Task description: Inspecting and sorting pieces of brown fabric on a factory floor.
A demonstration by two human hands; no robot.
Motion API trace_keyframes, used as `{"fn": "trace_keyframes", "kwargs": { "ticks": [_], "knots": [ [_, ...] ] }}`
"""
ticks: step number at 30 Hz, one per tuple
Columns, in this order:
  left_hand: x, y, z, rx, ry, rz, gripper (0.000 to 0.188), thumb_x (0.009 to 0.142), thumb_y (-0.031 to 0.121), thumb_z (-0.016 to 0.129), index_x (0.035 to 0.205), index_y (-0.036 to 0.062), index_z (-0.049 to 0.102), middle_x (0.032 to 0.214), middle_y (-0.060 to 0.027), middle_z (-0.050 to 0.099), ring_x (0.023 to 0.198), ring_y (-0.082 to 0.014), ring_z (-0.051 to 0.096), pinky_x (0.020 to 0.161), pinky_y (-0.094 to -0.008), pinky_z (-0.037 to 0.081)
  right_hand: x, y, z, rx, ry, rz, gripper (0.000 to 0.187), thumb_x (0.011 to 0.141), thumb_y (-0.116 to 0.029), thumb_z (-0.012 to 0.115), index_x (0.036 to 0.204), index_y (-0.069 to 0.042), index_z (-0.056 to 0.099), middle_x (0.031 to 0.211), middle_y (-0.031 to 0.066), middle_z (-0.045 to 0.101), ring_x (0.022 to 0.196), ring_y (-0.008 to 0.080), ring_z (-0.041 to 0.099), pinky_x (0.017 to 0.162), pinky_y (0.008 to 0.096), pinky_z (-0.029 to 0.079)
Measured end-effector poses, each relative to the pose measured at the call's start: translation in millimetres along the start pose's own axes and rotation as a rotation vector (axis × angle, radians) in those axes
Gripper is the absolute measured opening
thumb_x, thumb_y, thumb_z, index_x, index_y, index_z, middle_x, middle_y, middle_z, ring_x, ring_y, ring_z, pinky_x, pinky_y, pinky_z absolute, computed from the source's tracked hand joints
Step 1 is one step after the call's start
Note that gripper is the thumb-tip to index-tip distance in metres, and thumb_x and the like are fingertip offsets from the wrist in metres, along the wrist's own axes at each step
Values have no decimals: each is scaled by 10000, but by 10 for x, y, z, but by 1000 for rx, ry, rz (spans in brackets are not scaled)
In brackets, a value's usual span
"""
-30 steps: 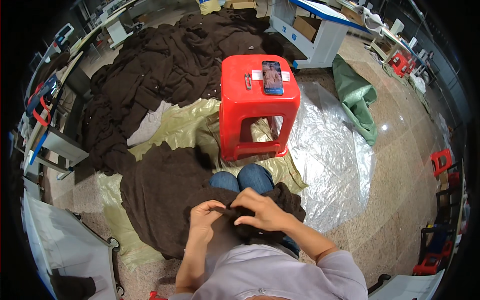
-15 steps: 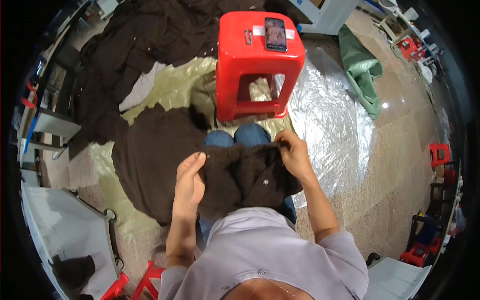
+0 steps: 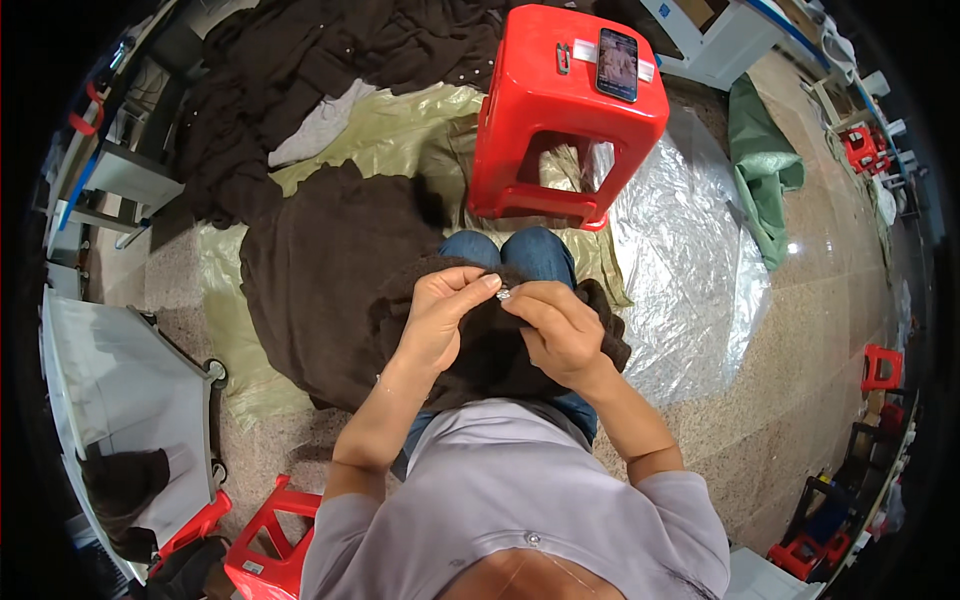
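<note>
Now both hands have come together over the lap, where half a second ago they stood well apart, stretching the brown cloth between them. The left hand pinches a fold of it with thumb and forefinger; the right hand has its fingertips closed on a small shiny button at that fold, its other fingers curled in. The view has shifted too, so more of a low red stool shows at lower left.

The cloth lies across the knees and spreads over the inner part of a yellow plastic sheet, short of its left edge. Beyond the knees stands a tall red stool; a phone rests near its seat's right edge, with a safety pin just left of the phone, both as before. A heap of brown cloth covers the far edge of the sheet.

The cloth in hand is matt, soft and rumpled; the stools are smooth, glossy plastic with rounded corners. Crinkled clear film glints on the speckled, polished floor, beside a folded green tarp.
</note>
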State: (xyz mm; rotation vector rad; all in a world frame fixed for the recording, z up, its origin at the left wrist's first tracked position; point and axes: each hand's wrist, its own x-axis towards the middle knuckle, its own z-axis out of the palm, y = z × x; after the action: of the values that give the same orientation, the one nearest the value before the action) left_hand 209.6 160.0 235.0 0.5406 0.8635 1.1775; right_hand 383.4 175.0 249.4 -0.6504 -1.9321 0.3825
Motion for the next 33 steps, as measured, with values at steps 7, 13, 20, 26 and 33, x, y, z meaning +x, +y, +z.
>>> {"fn": "trace_keyframes", "kwargs": {
  "ticks": [7,13,20,26,33],
  "knots": [
    [-28,38,32,81,28,101,118,880,-26,673,997,-42,678,924,-48,691,824,-92,632,765,-229,512,-8,79,98,-60,38,-33,321,637,148,650,927,10,644,890,118,629,724,280,617,634,354,516],
    [-50,-35,-143,541,0,242,175,773,-132,703,924,-45,686,891,-55,682,825,-103,633,739,-229,512,-34,116,-58,478,-247,691,256,736,148,595,937,-3,635,845,44,579,797,108,571,688,261,464],
    [-97,-78,-221,603,-65,256,123,816,-116,691,910,-36,685,863,-52,691,791,-90,632,723,-213,509,-49,106,-110,381,-470,561,153,762,-35,616,907,-1,579,730,206,587,695,387,621,614,414,472],
    [-230,-212,-5,909,168,673,102,831,-113,671,909,-48,664,850,-70,697,769,-99,633,705,-225,514,-101,-64,37,346,-232,690,123,754,-84,644,802,2,570,589,188,501,523,338,543,525,399,438],
    [-198,-225,-94,535,137,456,123,848,-123,651,940,-41,660,883,-56,677,797,-95,620,735,-218,505,-145,-13,35,338,-277,632,157,792,-73,625,924,-16,564,671,177,561,596,346,592,554,407,451]
  ]
}}
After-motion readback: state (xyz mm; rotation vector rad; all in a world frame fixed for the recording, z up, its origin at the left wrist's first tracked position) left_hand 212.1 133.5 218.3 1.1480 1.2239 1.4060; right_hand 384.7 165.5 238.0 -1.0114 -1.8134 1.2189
